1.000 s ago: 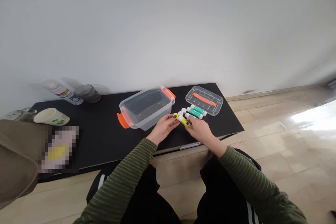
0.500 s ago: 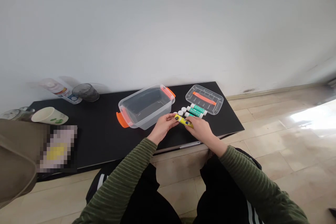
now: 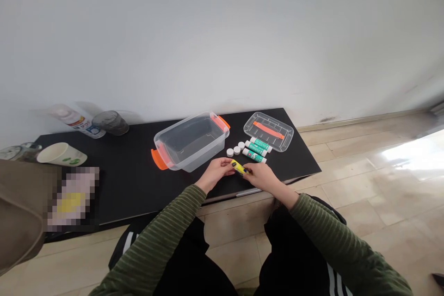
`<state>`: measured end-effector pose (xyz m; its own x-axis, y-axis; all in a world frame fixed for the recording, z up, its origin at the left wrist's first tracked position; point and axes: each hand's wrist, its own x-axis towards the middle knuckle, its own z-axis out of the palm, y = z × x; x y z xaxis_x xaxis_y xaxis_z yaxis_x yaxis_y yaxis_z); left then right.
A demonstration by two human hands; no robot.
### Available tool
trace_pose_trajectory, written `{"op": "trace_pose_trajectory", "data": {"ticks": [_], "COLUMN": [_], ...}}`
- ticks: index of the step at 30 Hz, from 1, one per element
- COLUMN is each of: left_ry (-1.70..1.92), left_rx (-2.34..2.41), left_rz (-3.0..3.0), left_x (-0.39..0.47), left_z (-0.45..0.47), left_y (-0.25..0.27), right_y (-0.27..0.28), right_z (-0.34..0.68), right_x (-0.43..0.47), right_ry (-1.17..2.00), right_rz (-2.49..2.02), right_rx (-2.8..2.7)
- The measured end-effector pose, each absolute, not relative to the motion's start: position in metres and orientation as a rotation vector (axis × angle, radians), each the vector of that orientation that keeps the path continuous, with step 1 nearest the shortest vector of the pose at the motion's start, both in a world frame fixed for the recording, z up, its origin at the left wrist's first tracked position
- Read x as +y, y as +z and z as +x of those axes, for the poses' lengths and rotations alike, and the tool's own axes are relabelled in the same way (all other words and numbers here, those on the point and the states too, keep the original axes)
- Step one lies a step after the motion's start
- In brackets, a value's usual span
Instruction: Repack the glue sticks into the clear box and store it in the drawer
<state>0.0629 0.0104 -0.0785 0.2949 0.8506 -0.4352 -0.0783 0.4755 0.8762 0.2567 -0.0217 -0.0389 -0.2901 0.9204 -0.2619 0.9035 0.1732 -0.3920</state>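
A yellow glue stick [image 3: 238, 166] with dark markings is held between my two hands, low above the front part of the black table. My left hand [image 3: 217, 172] pinches its left end, and my right hand [image 3: 260, 175] has its fingers closed around the right end. Just behind my hands lie three green-and-white glue sticks [image 3: 255, 155] side by side. To their left stand three short white cylinders, like caps [image 3: 237, 150], in a slanting row. A clear plastic box [image 3: 204, 155] with orange latches stands open, left of and behind my left hand.
The box's clear lid [image 3: 277, 144] with an orange handle lies at the back right of the black table [image 3: 132, 171]. Toward the left are a paper cup [image 3: 62, 154], a dark glass [image 3: 111, 123] and a white bottle [image 3: 78, 120]. Another person's brown sleeve [image 3: 21, 212] reaches in at left.
Both hands have come slightly toward me with the yellow glue stick, uncovering more of the green-and-white glue sticks and white cylinders behind. The view has shifted a little.
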Motion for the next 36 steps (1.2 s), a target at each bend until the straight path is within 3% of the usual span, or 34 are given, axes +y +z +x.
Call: {"op": "trace_pose_trajectory", "data": {"ticks": [9,15,24,36], "left_ry": [0.603,0.472,0.224,0.597], "left_rx": [1.533,1.654,1.735,1.577], "left_rz": [1.868,2.208,2.233,1.815], "left_x": [0.023,0.037,0.042,0.03], "left_z": [0.081,0.08,0.078,0.067], "left_y": [-0.079,-0.079,-0.08,-0.074], "right_y": [-0.053,-0.05,-0.042,-0.054], "right_z": [0.234,0.235,0.275,0.274], "right_x": [-0.01,-0.004,0.018,0.014], "right_ry": [0.48,0.418,0.285,0.313], "right_rz": [-2.054,-2.089,-2.179,-2.143], "right_rx": [-2.457,-2.436,-2.288,-2.365]}}
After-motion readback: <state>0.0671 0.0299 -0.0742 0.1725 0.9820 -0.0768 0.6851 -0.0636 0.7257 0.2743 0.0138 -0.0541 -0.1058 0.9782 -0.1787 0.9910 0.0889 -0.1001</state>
